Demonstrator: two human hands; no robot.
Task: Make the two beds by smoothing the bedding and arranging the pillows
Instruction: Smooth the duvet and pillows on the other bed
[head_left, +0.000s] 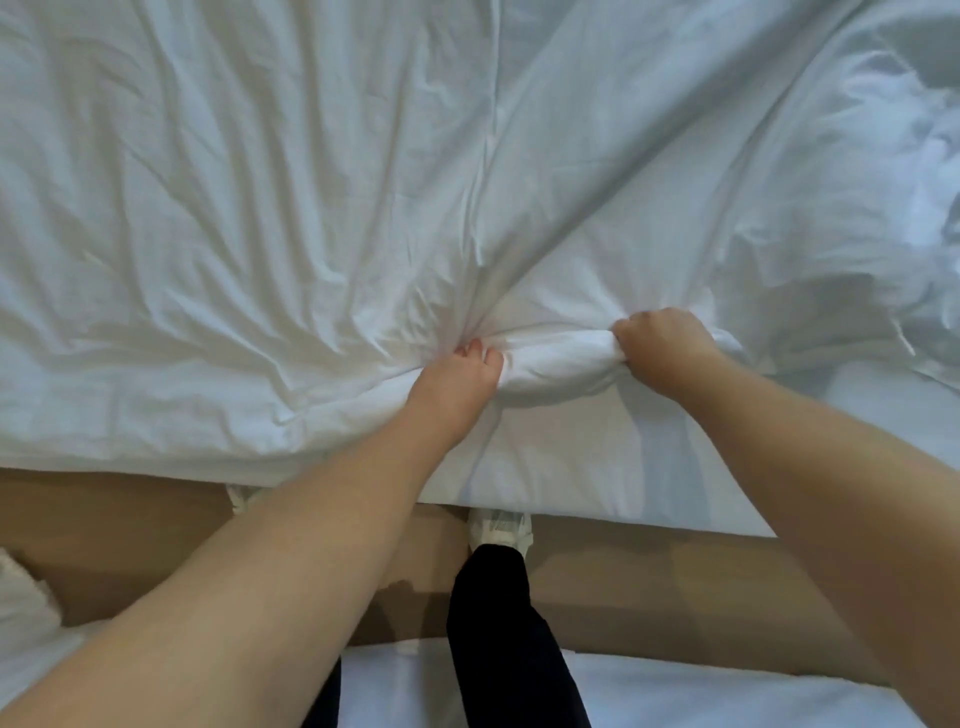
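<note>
2 hands bunched the white duvet (311, 182) at centre frame: the left hand (460, 379) and right hand (662, 348) each had fingers curled tight round a gathered roll of its near edge, probably to tug the creases flat toward the lower frame.

The floor (104, 525) is brown and smooth, like wood. It shows as a thin strip that runs from left to right. The far bed (883, 410) stands along one side of the strip, and the near bed (701, 696) stands along the other side. Both beds are white. Soft dark shadows (410, 584) lie on the floor. The light is soft and looks a little blue.
</note>
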